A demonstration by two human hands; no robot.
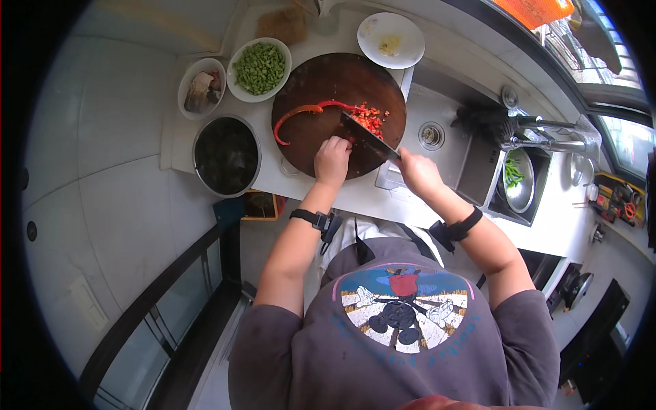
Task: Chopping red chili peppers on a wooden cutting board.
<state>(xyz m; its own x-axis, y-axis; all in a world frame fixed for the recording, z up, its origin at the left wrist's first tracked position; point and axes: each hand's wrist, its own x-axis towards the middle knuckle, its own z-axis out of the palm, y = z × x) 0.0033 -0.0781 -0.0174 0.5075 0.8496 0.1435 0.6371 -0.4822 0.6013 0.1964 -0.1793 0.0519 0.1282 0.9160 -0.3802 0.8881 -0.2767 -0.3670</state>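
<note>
My right hand (420,171) grips the handle of a dark-bladed kitchen cleaver (370,137), whose blade slants across a round wooden chopping board (335,77). Close to the blade, on its left, my left hand (332,160) has its fingers curled over a small red chili piece (351,139), mostly hidden. Beyond the blade lies a heap of chopped red chili (368,119). Two whole chilies rest on the board: a curved orange-red chili (291,115) and a red chili (334,104) that reaches to the heap.
Left of the board stand a bowl of chopped green vegetable (259,68), a bowl of raw-looking food (204,92) and a dark-filled metal pot (226,156). A white plate with minced pale food (390,45) sits behind. Right are a steel sink (446,110) and a basin with green peppers (518,179).
</note>
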